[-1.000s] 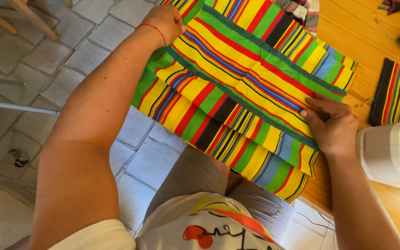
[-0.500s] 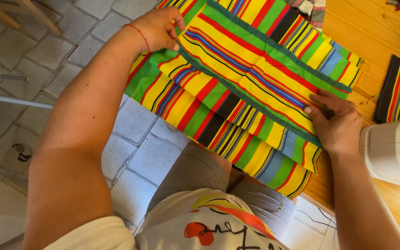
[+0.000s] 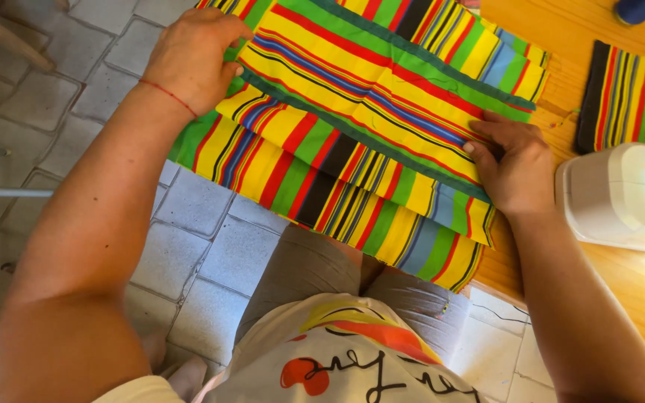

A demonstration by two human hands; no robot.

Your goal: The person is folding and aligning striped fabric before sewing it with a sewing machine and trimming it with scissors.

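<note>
A large piece of bright striped fabric (image 3: pixel 352 149) in yellow, green, red, blue and black lies folded across the edge of a wooden table (image 3: pixel 636 287) and hangs over my lap. My left hand (image 3: pixel 192 56) grips the fabric's far left end, fingers curled on the folded strip. My right hand (image 3: pixel 509 160) presses and pinches the folded edge near the table. A dark green hem band runs along the top fold between both hands.
A white sewing machine (image 3: pixel 617 198) stands on the table just right of my right hand. A smaller striped fabric piece (image 3: pixel 621 93) lies behind it. Grey paving tiles (image 3: pixel 195 254) cover the floor to the left, with a wooden chair leg (image 3: pixel 1 33) at the top left.
Both hands have drawn the fabric nearer and a little left. My left hand moved down along the strip, and the fold between the hands looks straighter.
</note>
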